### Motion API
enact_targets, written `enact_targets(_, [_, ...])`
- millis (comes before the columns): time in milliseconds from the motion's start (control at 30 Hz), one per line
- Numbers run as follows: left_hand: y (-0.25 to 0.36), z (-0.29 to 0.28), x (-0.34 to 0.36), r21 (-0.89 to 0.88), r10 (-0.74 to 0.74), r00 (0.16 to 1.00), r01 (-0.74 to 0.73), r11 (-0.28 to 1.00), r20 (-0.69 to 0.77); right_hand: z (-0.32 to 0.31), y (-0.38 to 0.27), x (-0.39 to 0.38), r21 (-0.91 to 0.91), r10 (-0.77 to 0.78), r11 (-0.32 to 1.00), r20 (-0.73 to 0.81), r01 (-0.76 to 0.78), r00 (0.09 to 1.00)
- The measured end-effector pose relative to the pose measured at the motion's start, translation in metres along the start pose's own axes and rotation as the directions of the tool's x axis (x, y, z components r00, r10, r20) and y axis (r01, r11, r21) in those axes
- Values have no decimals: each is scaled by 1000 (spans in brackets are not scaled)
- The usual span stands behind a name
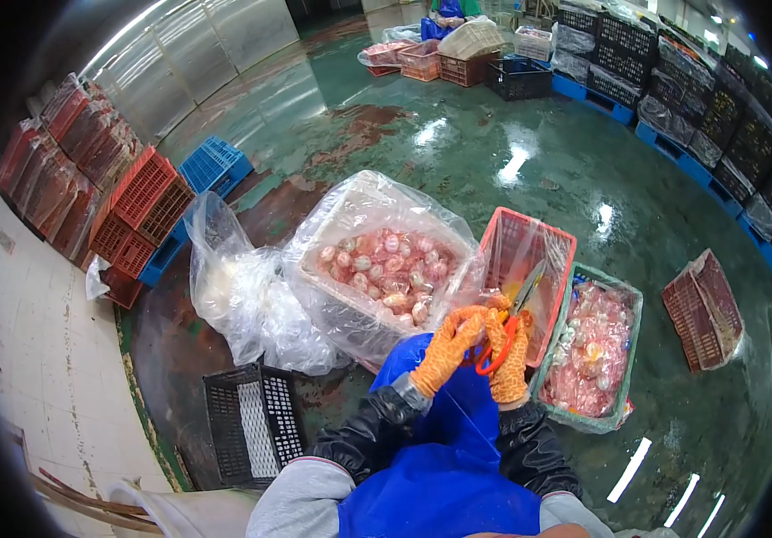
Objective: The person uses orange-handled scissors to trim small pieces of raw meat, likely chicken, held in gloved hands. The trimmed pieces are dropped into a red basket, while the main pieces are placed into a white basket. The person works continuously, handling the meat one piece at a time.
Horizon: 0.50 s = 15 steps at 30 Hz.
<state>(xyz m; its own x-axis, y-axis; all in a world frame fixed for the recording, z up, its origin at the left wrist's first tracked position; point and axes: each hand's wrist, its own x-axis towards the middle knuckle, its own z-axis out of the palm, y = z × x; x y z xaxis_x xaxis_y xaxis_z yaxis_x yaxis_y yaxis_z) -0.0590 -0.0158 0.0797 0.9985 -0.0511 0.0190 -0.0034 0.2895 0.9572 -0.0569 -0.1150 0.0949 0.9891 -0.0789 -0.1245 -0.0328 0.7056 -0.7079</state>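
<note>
My two hands, in orange patterned gloves, meet above my blue apron. My right hand is closed around a pair of scissors with red-orange handles, its blades pointing away over the red crate. Close beside it, my left hand has its fingers bent in a pinch; what they hold is too small to make out. Ahead on the left, a pale box lined with clear plastic contains many round, pinkish-white striped pieces. On the right, a green crate is filled with pink and red film-wrapped pieces.
Clear plastic bags lie left of the pale box, near a black crate. Red crates and a blue crate stand far left. Stacked black crates line the far right. A reddish crate sits right; a person works far ahead.
</note>
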Motion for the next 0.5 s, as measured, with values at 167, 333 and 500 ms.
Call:
enact_targets(167, [36, -16, -4, 209, -323, 946, 308, 928, 41, -23, 10, -1, -136, 139, 983, 95, -125, 986])
enact_targets(333, [41, -21, -3, 367, -297, 945, 230, 901, 135, -26, 7, -3, -338, 187, 932, 139, -131, 973])
enact_targets(500, [29, -24, 0, 343, -317, 944, 270, 900, 87, -23, 3, -4, -384, 183, 917, 166, -108, 969])
